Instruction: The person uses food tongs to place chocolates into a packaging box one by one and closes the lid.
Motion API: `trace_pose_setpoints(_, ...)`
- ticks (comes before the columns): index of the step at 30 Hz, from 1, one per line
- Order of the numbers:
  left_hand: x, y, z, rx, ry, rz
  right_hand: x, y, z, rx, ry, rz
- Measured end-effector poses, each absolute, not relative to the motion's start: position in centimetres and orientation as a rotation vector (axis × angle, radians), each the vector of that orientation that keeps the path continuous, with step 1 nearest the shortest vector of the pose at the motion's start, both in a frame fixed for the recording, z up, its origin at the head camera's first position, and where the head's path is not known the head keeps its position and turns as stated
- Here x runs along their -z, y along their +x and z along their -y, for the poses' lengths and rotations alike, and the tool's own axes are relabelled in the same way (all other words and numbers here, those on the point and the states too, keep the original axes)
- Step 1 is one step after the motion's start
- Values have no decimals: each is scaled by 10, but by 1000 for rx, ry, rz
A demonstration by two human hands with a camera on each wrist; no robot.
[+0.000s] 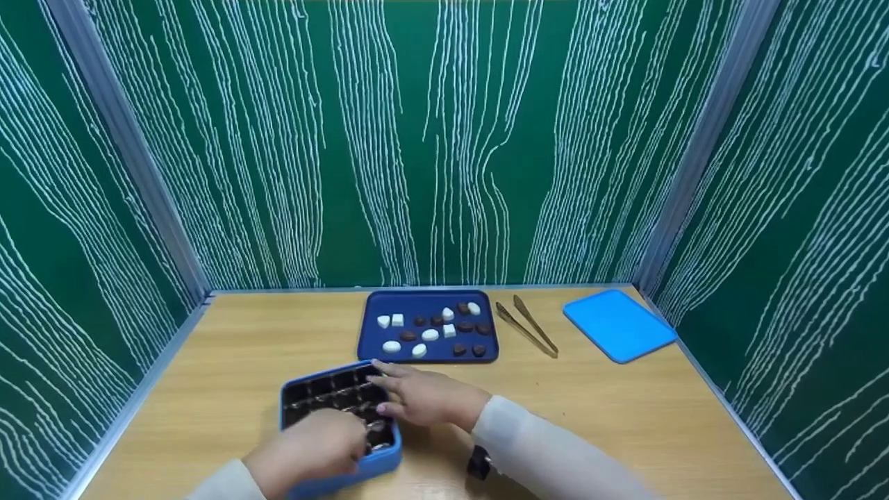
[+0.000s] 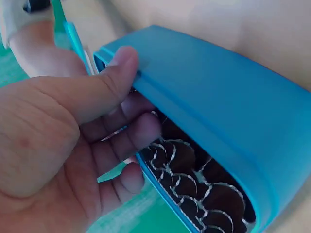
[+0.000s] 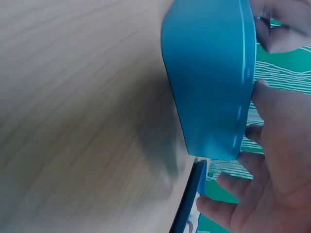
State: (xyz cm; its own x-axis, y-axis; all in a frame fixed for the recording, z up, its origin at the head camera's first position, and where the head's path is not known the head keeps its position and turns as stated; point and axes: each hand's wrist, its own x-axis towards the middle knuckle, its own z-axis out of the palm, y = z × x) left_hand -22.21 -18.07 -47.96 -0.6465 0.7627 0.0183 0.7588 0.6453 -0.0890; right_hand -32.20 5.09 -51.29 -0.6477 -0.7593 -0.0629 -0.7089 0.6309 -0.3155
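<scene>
Wooden tabletop (image 1: 229, 361) bears the blue box (image 1: 378, 461) between my hands. My right hand (image 1: 425, 394) lies spread at its right edge, nearer the far corner; my left hand (image 1: 312, 443) curls over the near side, pinching or not, I cannot tell.

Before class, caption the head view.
Left hand and right hand at a blue rectangular box near a navy tray of brown and white pieces.

No text, label, brand, number or sign can be read anywhere here.
</scene>
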Motion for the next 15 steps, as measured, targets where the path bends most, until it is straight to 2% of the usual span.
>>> trace_pose_setpoints(8, 477, -220, 154, 29, -1378, 2816, 510, -313, -109, 307, -1140, -2721)
trace_pose_setpoints(15, 482, -243, 173, 407, -1044, 3039, 508, -315, -159, 293, -1064, -2770)
